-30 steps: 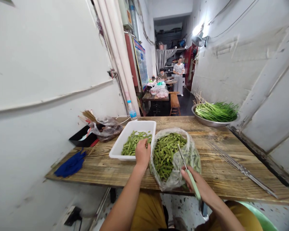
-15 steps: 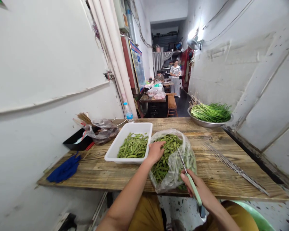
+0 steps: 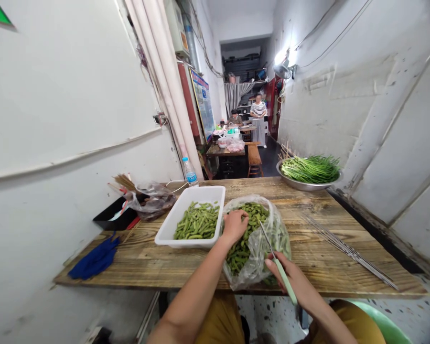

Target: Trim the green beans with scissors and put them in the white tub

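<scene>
My left hand [image 3: 235, 225] is over the clear plastic bag [image 3: 277, 224] of green edamame pods [image 3: 238, 258]. Its fingers curl down at the pods' surface, and whatever they pinch is hidden. In my right hand [image 3: 284, 272] is a pair of scissors [image 3: 281, 274] with pale green handles, the narrow metal blades pointing up and away over the bag. Close by on the left stands a white plastic tub [image 3: 164, 237], partly filled with more edamame pods [image 3: 198, 222].
On the wooden table [image 3: 143, 263] lie a blue cloth [image 3: 95, 258], a black tray [image 3: 109, 219], a water bottle [image 3: 190, 173] and metal skewers [image 3: 351, 253]. A metal bowl [image 3: 301, 185] of green stalks stands back right. Two people [image 3: 258, 112] are far behind.
My left hand has lifted slightly, moved a little right across the pods and curled its fingers more. The scissors stay in my right hand, and the view has shifted slightly.
</scene>
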The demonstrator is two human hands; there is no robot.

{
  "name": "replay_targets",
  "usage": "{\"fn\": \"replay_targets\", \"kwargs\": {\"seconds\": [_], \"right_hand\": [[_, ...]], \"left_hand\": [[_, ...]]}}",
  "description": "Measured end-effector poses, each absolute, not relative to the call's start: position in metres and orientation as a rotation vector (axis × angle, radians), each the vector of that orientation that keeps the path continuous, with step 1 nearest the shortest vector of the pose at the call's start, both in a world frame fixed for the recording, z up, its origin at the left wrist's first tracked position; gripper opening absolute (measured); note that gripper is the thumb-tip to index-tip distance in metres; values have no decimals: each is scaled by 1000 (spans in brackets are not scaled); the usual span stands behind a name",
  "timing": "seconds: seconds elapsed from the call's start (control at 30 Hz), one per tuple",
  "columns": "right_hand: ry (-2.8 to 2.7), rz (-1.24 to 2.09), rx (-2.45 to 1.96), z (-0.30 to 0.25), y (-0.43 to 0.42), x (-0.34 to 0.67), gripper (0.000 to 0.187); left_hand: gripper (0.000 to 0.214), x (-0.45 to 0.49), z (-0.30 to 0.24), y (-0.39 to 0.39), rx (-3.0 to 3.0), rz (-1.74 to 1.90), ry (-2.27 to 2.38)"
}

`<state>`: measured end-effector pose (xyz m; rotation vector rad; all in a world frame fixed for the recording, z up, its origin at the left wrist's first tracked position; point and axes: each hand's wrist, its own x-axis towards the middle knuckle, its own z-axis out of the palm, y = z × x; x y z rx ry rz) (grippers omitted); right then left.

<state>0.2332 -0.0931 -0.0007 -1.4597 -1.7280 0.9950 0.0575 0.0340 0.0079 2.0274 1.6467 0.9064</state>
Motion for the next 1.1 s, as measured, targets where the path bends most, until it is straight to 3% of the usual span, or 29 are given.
{"fn": "replay_targets", "kwargs": {"seconds": [0.17, 0.33, 0.63, 0.9, 1.1], "right_hand": [[-1809, 844, -1657, 8, -84, 235, 54], [-1889, 774, -1602, 14, -82, 226, 50], [-1931, 735, -1568, 16, -85, 218, 41], [-1853, 773, -1517, -9, -74, 215, 33], [-1818, 835, -1515, 2, -79, 223, 47]], "left_hand": [[25, 51, 9, 10, 1518, 989, 1143], [31, 45, 13, -4, 1264, 988, 987], [32, 41, 13, -9, 1103, 940, 919], [33, 50, -1, -13, 850, 1167, 911], [34, 47, 3, -17, 992, 1259, 1000]]}}
